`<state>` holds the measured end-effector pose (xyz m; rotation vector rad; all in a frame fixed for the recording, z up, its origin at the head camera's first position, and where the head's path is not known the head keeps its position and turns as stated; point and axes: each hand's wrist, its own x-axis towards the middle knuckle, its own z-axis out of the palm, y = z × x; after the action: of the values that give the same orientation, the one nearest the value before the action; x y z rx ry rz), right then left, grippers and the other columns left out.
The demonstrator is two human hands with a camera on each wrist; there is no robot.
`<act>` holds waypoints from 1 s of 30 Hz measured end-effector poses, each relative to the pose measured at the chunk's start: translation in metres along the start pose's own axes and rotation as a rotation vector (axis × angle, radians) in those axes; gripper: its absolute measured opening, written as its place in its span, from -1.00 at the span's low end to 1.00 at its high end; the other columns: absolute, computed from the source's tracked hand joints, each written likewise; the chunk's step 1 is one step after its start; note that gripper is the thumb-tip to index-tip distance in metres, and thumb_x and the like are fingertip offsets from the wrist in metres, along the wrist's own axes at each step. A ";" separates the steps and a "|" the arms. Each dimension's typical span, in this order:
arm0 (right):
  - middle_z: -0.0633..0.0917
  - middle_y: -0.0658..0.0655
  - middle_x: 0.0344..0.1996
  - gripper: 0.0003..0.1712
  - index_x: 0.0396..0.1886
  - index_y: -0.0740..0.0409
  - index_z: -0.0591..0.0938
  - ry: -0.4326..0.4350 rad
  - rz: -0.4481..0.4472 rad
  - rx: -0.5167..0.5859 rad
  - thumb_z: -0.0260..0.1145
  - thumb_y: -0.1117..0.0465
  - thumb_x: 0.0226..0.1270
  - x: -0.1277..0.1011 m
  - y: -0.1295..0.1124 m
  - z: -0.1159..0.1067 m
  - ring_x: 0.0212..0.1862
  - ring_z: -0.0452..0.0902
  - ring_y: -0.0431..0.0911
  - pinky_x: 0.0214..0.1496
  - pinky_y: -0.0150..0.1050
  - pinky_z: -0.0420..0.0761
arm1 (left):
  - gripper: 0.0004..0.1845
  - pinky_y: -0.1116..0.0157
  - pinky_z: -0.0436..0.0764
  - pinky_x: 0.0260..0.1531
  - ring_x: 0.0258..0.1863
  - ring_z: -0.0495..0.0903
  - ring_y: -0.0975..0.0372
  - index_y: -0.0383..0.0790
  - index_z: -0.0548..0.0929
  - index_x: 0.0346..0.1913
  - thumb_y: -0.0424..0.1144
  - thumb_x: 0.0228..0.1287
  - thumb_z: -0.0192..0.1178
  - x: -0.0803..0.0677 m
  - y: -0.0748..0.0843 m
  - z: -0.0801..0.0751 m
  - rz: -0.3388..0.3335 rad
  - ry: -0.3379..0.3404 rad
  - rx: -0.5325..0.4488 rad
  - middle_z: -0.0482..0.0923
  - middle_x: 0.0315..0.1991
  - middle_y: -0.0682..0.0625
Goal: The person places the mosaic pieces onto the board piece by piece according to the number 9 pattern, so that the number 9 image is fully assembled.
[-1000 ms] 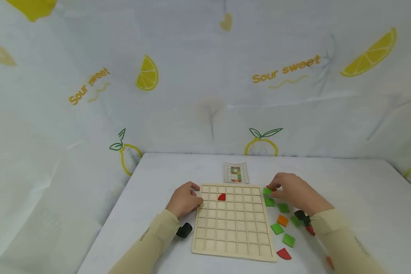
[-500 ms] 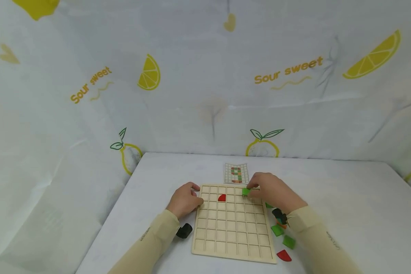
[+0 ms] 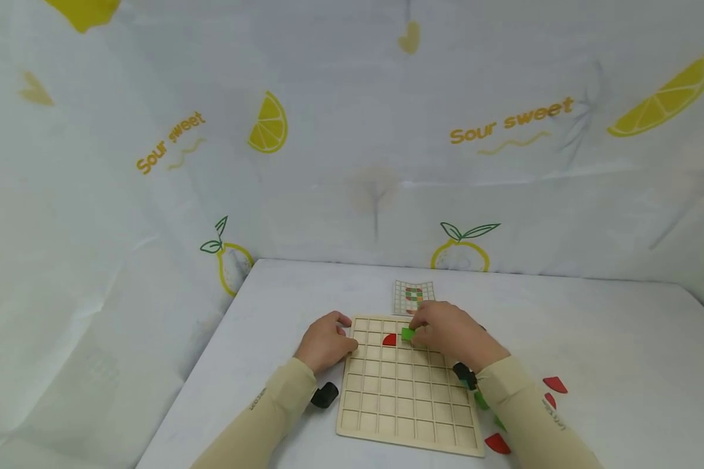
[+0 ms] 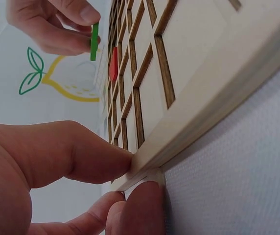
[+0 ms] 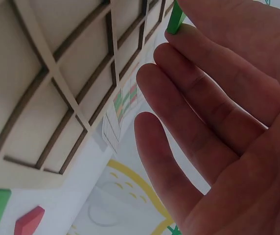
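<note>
Green tile (image 3: 408, 334) sits pinched in your right hand (image 3: 446, 332), just above the centre of the frame, held over the top rows of the wooden grid board (image 3: 407, 410). Left wrist view shows the tile edge-on between thumb and fingertip, upper left of that frame, clear of the board surface. Just left of it, a red quarter-round piece (image 3: 390, 340) lies seated in a cell of the second row.

Your left hand (image 3: 326, 342) clamps the board's upper-left corner: thumb on top, fingers curled beneath the edge.

Pattern card (image 3: 413, 297) lies on the white tabletop (image 3: 592, 339) just beyond the board's far edge. Loose red pieces (image 3: 555, 384) and green ones partly hidden by your right sleeve lie at lower right.
</note>
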<state>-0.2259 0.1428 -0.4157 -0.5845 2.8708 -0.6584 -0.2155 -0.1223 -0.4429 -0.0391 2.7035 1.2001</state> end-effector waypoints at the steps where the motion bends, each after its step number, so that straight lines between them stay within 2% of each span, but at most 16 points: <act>1: 0.77 -0.02 0.02 -0.85 -0.10 0.01 0.87 0.001 -0.011 -0.006 0.55 0.17 0.37 0.000 0.000 0.001 0.06 0.73 -0.02 0.07 -0.05 0.72 | -0.57 0.26 0.47 -0.32 -0.35 0.55 0.18 -0.22 0.67 0.13 -0.28 0.17 0.40 0.000 0.000 0.000 0.002 0.000 0.002 0.59 -0.23 -0.02; 6: 0.76 -0.04 -0.08 -0.83 -0.10 0.04 0.87 0.008 -0.050 -0.038 0.58 0.15 0.35 0.000 0.000 0.004 -0.07 0.72 -0.09 -0.04 -0.13 0.71 | -0.57 0.26 0.47 -0.32 -0.34 0.55 0.18 -0.22 0.67 0.14 -0.26 0.18 0.41 0.001 0.002 0.001 0.006 -0.004 0.007 0.59 -0.23 -0.01; 12: 0.72 -0.06 -0.18 -0.87 -0.15 0.04 0.87 0.018 -0.065 -0.062 0.58 0.17 0.34 0.002 0.000 0.008 -0.22 0.61 -0.21 -0.09 -0.16 0.68 | -0.56 0.25 0.48 -0.29 -0.33 0.55 0.17 -0.23 0.67 0.14 -0.26 0.18 0.41 0.001 0.003 0.000 0.001 0.004 0.011 0.59 -0.22 -0.02; 23: 0.71 -0.08 -0.19 -0.91 -0.19 -0.01 0.86 0.006 -0.054 -0.080 0.58 0.17 0.34 0.003 -0.003 0.012 -0.21 0.56 -0.21 -0.10 -0.17 0.65 | -0.59 0.25 0.46 -0.30 -0.31 0.54 0.16 -0.22 0.67 0.11 -0.29 0.17 0.40 0.000 0.001 -0.002 -0.004 0.007 0.010 0.58 -0.23 -0.03; 30: 0.71 -0.07 -0.19 -0.88 -0.15 0.01 0.87 -0.001 -0.043 -0.082 0.58 0.16 0.35 0.002 -0.004 0.011 -0.18 0.60 -0.20 -0.07 -0.15 0.68 | -0.59 0.25 0.47 -0.32 -0.32 0.54 0.16 -0.23 0.67 0.11 -0.29 0.18 0.40 0.000 0.001 -0.001 0.003 0.001 0.009 0.58 -0.22 -0.03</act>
<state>-0.2238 0.1343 -0.4241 -0.6596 2.9036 -0.5487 -0.2159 -0.1225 -0.4409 -0.0350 2.7105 1.1891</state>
